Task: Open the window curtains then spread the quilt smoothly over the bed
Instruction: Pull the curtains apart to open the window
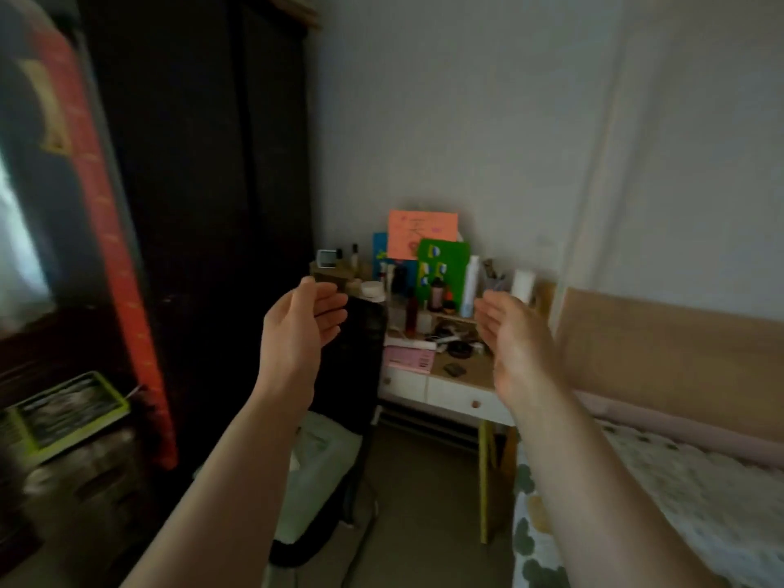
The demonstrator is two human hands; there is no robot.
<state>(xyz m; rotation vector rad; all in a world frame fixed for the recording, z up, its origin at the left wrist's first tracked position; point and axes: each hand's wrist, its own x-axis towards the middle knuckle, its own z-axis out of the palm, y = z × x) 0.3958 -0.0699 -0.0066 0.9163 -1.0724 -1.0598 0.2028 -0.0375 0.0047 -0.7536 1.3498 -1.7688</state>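
Head view: nearest to us, two bare forearms reach up from the bottom edge. At the lower right we see the bed (pixel 662 422). It lies under a pale cover (pixel 700 515) printed with green and yellow shapes, and we cannot tell whether that cover is the quilt. At the lower left a lime-green tray (pixel 63 413) sits on top of some blurred dark storage.

Further out, the left hand (pixel 303 320) and right hand (pixel 509 333) are raised in mid-air, well apart. Their palms are turned toward each other and the fingers are gently curved, with nothing in either hand. Below the left hand we see a black chair (pixel 360 375) standing between a dark wardrobe (pixel 212 184) and a small desk (pixel 462 371) with white drawers.

The wooden headboard (pixel 670 354) stands just beside the desk, against the pale wall (pixel 509 120). The desk top is crowded with bottles and small items too blurred to name. Among them a tall white bottle (pixel 471 286) stands upright. At the back, leaning on the wall, are an orange sheet (pixel 422 233) and a green card (pixel 445 265) that overlaps its lower right corner.

At the far left edge we see a bright blurred patch (pixel 17 256).
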